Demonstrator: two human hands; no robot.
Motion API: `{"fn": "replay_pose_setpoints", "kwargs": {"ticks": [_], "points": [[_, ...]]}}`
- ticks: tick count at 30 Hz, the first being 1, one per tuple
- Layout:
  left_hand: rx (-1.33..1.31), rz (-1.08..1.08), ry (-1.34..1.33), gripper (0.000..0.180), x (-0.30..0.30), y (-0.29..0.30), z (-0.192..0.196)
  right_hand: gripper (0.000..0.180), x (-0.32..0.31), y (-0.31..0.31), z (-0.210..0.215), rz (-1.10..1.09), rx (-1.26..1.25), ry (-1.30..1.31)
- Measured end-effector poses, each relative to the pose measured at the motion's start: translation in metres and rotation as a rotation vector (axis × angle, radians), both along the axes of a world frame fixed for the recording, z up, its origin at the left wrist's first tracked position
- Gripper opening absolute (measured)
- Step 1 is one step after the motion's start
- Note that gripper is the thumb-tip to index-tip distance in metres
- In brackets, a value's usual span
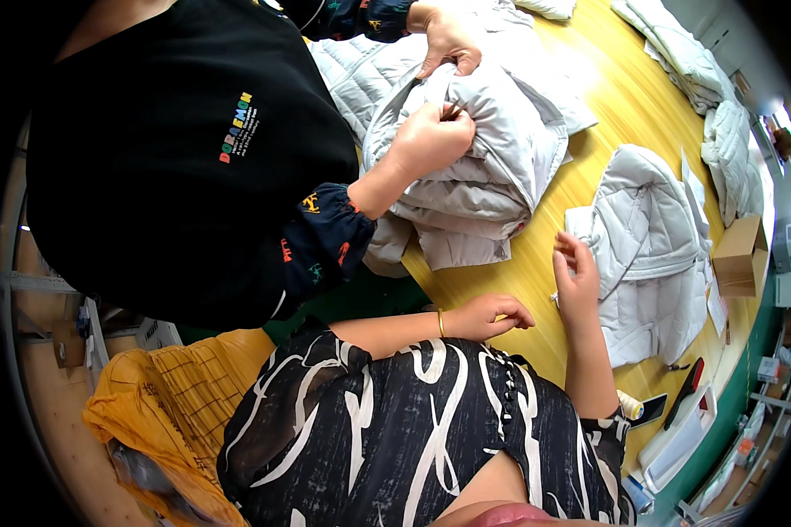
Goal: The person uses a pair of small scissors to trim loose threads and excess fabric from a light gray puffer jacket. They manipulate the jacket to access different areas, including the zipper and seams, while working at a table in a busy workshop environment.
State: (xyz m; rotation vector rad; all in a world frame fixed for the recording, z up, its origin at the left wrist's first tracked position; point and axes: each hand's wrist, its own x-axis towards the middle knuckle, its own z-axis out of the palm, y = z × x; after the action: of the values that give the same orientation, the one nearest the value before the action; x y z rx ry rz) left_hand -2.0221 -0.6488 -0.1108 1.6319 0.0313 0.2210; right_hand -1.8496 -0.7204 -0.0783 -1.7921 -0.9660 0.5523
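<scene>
My left hand (494, 318), with a yellow bangle at its wrist, rests by the near edge of the yellow table (453, 290). Its fingers are loosely bent, apart, and hold nothing that I can see. My right hand (576, 279) is raised over the table with fingers parted. It is closest to a light grey padded jacket (646, 255) lying hood-up on the right. A co-worker's two hands (435, 136) work on another pale grey padded jacket (475, 167); one pinches a small dark pointed tool (451, 111) against the cloth.
More pale padded garments (729, 149) lie along the table's far right. A cardboard box (740, 256), a phone (649, 411), a thread spool (629, 405) and a white tray (677, 443) are at the right. An orange cloth (171, 395) is at lower left, beside the co-worker in black (185, 176).
</scene>
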Motion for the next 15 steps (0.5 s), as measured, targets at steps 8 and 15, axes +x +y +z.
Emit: {"fn": "replay_pose_setpoints", "kwargs": {"ticks": [8,15], "points": [[-0.021,0.077,0.030,0.019,-0.009,0.015,-0.007,0.035,0.000,0.070,-0.040,-0.031,0.114,-0.142],[0.004,0.062,0.058,0.020,-0.010,0.025,-0.021,0.019,0.019,0.049,-0.059,-0.037,0.393,0.899]]}}
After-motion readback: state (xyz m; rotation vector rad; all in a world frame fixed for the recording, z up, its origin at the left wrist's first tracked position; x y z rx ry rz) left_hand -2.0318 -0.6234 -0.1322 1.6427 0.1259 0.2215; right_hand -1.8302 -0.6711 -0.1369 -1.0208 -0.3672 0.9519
